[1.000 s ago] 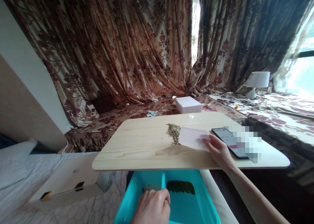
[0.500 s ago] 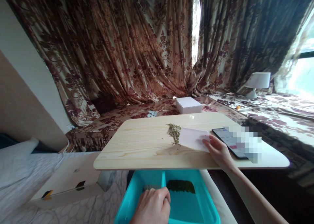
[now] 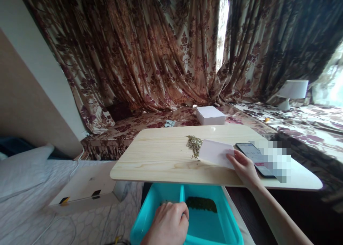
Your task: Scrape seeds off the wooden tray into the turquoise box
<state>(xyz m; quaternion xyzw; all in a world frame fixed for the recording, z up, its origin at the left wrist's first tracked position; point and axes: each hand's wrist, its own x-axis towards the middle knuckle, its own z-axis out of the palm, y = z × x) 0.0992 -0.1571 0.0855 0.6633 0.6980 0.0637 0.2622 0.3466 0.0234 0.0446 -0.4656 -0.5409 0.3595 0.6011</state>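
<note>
Between thumb and fingers, my right hand (image 3: 244, 167) grips the right end of a thin white card (image 3: 216, 152) above the wooden table (image 3: 150, 150). Against the card's left edge lies a loose pile of small green-brown dried bits (image 3: 195, 146). My left hand (image 3: 171, 220) is curled closed over the left compartment of a turquoise divided bin (image 3: 230, 216), near its divider; whatever its fingers hold is hidden. A dark green heap (image 3: 201, 204) lies at the far end of the bin's right compartment.
A phone (image 3: 254, 159) lies on the table just right of my right hand, beside a blurred patch. Behind the table stands a white box (image 3: 210, 115). At left, a flat carton (image 3: 85, 187) rests on the bed. A lamp (image 3: 292, 91) stands at far right.
The whole view has shifted, so things sit slightly further right. The card has tilted and stands slightly clear of most of the pile. My left hand stays over the bin.
</note>
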